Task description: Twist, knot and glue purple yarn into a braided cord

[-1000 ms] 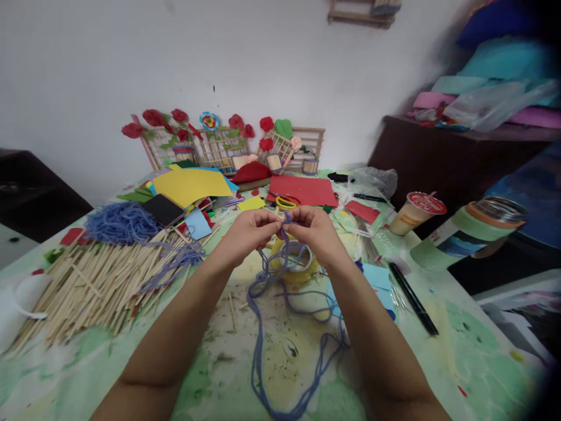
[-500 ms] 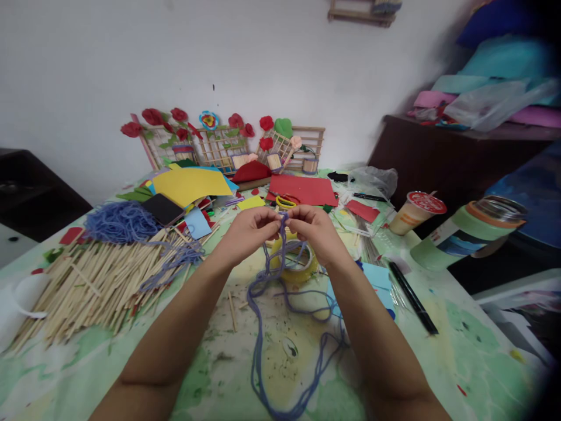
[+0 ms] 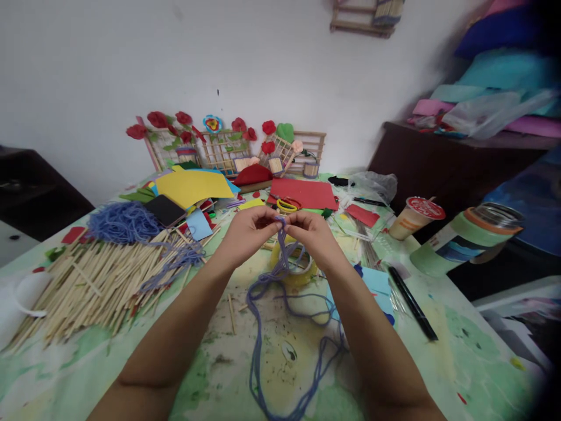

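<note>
Purple yarn (image 3: 258, 333) hangs from between my hands and trails in loose loops over the table toward me. My left hand (image 3: 254, 231) pinches the yarn's upper end between thumb and fingers. Close beside it, my right hand (image 3: 313, 234) pinches the same bit of yarn, the fingertips nearly touching. A roll of yellow tape (image 3: 302, 275) lies below and behind the hands, partly covered by strands. Yellow-handled scissors (image 3: 287, 204) rest just beyond the fingertips.
Thin wooden sticks (image 3: 92, 286) and a heap of purple yarn (image 3: 123, 222) lie at left. Red paper (image 3: 304, 193) and yellow paper (image 3: 193, 186) are farther back. At right stand a cup (image 3: 414, 219) and a green bottle (image 3: 464, 240), near a black pen (image 3: 412, 304).
Both hands still pinch the yarn, with their fingertips slightly lower and the hanging strands shifted a little. The camera view has tilted slightly.
</note>
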`<state>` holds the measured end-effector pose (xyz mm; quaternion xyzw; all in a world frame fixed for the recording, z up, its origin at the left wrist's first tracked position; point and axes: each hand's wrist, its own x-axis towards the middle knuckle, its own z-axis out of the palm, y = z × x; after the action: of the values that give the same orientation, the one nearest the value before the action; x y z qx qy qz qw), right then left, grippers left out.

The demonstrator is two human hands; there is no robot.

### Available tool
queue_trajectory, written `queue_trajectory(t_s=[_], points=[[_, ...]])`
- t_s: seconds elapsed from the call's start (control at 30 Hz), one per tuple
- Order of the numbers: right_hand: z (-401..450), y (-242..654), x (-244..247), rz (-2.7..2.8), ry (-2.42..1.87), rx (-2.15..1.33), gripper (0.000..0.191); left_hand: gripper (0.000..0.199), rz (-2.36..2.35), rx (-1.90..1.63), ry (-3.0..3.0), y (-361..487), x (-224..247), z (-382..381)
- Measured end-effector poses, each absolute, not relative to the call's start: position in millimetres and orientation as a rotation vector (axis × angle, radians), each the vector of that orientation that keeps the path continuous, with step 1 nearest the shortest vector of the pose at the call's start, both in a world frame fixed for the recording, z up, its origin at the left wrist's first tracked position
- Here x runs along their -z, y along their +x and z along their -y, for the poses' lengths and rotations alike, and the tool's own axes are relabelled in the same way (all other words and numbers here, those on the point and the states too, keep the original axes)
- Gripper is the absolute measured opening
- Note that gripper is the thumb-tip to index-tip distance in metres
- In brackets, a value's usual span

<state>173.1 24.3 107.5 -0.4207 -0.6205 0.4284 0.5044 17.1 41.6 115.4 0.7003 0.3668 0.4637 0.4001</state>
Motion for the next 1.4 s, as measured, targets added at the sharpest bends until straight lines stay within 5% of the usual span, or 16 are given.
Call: queue_trajectory(t_s=[0.27, 0.77, 1.0, 1.4], points=[[-19.8, 167.8, -110.0, 1.626, -1.164, -0.681, 0.011, 0.018, -0.895, -1.095, 1.911, 13.9, -117.8, -38.4], [-6.3, 159.8, -116.8, 1.645, -1.09, -0.552, 0.013, 0.017, -0.837, -1.155, 1.901, 10.8, -126.4, -29.9], [-6.5, 162.7, -110.5, 1.768, -1.394, -0.246, 0.013, 0.021, -0.729, -1.073, 1.688, 14.4, -125.7, -21.1], [-16.5, 230.6, -127.1, 1.498, -1.832, 0.134, 0.016, 0.01, -0.631, -1.976, 1.015, -78.2, -162.5, -47.0]])
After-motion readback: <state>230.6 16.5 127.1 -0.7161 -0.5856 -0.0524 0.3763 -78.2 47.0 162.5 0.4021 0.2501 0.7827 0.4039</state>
